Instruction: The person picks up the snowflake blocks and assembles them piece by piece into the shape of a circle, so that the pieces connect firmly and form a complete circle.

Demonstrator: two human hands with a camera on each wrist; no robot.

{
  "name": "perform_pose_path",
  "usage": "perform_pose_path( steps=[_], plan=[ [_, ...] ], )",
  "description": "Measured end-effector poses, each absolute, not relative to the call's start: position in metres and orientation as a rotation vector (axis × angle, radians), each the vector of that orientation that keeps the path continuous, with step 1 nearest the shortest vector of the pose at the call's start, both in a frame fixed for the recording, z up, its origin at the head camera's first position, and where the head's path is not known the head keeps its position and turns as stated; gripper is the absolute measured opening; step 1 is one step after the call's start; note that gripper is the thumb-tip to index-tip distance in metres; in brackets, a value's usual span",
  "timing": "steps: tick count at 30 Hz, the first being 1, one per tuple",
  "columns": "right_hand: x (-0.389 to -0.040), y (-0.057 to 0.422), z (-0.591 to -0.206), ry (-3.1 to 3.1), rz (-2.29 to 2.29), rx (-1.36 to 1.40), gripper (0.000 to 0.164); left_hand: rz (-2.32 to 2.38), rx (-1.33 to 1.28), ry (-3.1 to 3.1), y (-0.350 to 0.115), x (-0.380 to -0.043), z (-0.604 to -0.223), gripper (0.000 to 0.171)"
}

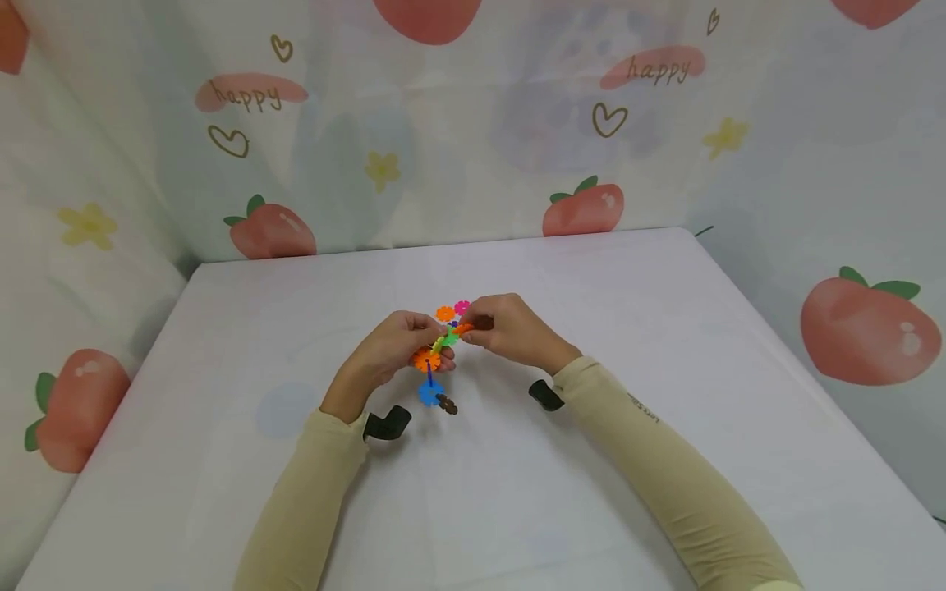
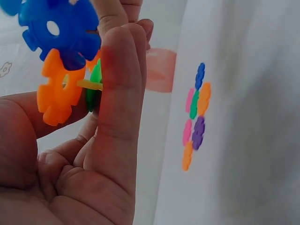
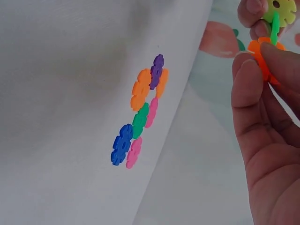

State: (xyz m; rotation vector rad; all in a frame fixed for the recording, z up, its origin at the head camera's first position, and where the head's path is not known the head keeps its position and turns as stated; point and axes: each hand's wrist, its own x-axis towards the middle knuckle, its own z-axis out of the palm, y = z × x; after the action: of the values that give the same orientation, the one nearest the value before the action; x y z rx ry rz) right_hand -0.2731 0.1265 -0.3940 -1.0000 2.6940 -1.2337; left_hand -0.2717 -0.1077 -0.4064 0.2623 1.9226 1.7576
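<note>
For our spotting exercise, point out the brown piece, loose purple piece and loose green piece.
Brown piece [image 1: 447, 404]: head view, middle.
Loose purple piece [image 3: 156, 72]: right wrist view, middle.
Loose green piece [image 3: 140, 121]: right wrist view, middle.

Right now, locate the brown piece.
In the head view, the brown piece is just right of the blue disc, below and right of the left hand.

Yellow disc [image 3: 287, 9] pt. hidden, sleeve txt [image 1: 644, 408] unclear

Chain of notched discs [image 1: 427, 360], slanting, orange disc [image 1: 463, 329] at 1 end, brown disc [image 1: 447, 404] opposite
</note>
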Motion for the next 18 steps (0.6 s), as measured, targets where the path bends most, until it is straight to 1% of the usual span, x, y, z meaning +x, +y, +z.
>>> perform_pose_path(
  steps=[6,12,18],
  plan=[
    [-0.2760,0.1273,-0.3949,2.680,-1.294,-0.943,0.008,1.802,0.285,1.919,-0.1159,-0.2733,-0.4055,0.024],
    [-0.2742,0.1255,-0.3971,2.619,-1.408,-0.920,0.005,1.801,0.296,1.899,-0.1152,-0.2726,-0.4032,0.023],
    [-0.2724,0.1222,-0.3951,2.612,-1.398,-0.991,0.005,1.791,0.309,1.908,-0.1137,-0.2711,-0.4010,0.023]
  ],
)
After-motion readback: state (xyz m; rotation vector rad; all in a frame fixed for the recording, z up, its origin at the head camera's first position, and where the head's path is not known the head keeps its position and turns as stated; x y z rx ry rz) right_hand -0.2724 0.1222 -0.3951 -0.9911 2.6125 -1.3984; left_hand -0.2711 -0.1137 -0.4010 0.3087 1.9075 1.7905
